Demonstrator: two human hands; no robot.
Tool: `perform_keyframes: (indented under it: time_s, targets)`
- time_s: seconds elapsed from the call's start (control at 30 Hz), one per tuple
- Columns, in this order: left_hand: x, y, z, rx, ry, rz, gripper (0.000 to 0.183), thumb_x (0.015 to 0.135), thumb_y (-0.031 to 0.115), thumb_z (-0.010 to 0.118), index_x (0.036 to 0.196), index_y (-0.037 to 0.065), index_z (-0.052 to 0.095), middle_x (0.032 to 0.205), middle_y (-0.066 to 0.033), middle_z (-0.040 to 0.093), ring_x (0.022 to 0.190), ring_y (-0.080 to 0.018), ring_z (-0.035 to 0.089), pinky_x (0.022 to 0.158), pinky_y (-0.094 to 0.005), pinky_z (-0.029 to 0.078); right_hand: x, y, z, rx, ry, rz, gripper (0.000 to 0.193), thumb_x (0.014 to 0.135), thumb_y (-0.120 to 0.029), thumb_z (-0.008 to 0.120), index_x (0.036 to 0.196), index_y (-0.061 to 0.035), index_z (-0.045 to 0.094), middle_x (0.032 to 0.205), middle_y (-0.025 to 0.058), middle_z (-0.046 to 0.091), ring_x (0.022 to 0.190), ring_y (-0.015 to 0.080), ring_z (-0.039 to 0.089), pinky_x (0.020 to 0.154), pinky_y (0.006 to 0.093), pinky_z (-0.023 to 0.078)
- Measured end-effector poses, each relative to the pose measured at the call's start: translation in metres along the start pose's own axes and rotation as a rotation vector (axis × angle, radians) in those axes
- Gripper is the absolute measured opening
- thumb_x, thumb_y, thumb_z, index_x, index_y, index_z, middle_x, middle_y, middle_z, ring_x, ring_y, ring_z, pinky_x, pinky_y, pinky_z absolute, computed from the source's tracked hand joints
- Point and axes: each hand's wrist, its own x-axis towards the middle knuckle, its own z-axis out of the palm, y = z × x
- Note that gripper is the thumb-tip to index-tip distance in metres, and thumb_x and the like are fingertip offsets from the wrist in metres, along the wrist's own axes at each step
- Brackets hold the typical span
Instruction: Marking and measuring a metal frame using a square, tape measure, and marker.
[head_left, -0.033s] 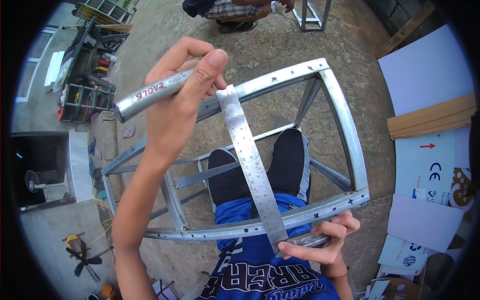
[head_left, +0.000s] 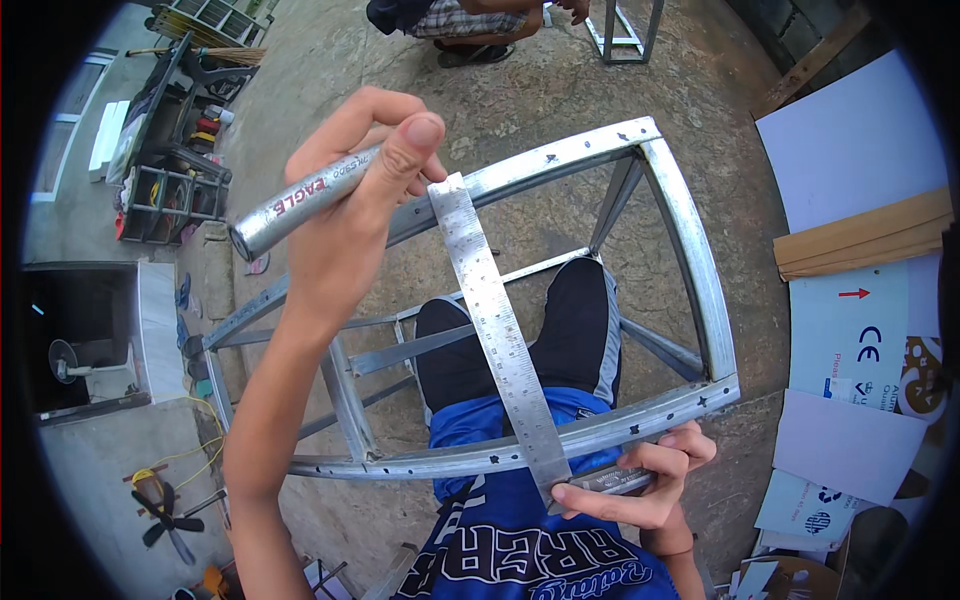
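Nothing moved; white boxes (head_left: 850, 330) right of frame (head_left: 690, 270).

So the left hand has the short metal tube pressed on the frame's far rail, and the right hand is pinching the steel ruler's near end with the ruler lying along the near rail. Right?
Not quite. In the head view the steel ruler does not lie along the near rail; it spans across the frame, from the far rail to the near one. The rest holds: the left hand has the short metal tube at the far rail, and the right hand pinches the ruler's near end.
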Motion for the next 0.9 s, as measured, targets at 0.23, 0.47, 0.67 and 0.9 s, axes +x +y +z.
perform_keyframes:
  time_s: [0.23, 0.47, 0.67, 0.9]
  targets:
    - [-0.021, -0.013, -0.031, 0.413, -0.048, 0.241, 0.017, 0.081, 0.016, 0.069, 0.081, 0.000, 0.064, 0.069, -0.0047, 0.061, 0.060, -0.0100, 0.056, 0.054, -0.0220, 0.043, 0.004, -0.013, 0.009, 0.023, 0.026, -0.094, 0.034, 0.064, -0.051, 0.075, 0.095, -0.0542, 0.064, 0.090, -0.0062, 0.033, 0.094, 0.0163, 0.030, 0.078, 0.0282, 0.033]
    - [-0.028, -0.016, -0.043, 0.475, -0.030, 0.325, 0.018, 0.080, 0.018, 0.069, 0.079, 0.001, 0.064, 0.066, -0.0054, 0.060, 0.056, -0.0117, 0.056, 0.050, -0.0244, 0.043, 0.004, -0.025, 0.020, 0.014, -0.003, -0.115, 0.033, 0.065, -0.050, 0.075, 0.097, -0.0524, 0.065, 0.091, -0.0059, 0.035, 0.094, 0.0181, 0.029, 0.077, 0.0291, 0.032]
    - [-0.027, -0.020, -0.038, 0.436, -0.034, 0.340, 0.019, 0.080, 0.020, 0.070, 0.081, 0.001, 0.064, 0.066, -0.0068, 0.061, 0.055, -0.0133, 0.058, 0.049, -0.0247, 0.043, 0.002, -0.030, 0.022, -0.006, -0.008, -0.109, 0.031, 0.067, -0.052, 0.073, 0.097, -0.0521, 0.065, 0.092, -0.0042, 0.034, 0.095, 0.0186, 0.028, 0.077, 0.0311, 0.031]
    - [-0.029, -0.019, -0.033, 0.441, -0.066, 0.284, 0.019, 0.081, 0.021, 0.069, 0.082, 0.002, 0.066, 0.067, -0.0077, 0.063, 0.054, -0.0143, 0.060, 0.047, -0.0254, 0.043, -0.001, -0.030, 0.014, -0.079, -0.124, -0.015, 0.027, 0.063, -0.056, 0.071, 0.088, -0.0563, 0.064, 0.090, -0.0004, 0.027, 0.098, 0.0258, 0.028, 0.091, 0.0458, 0.029]
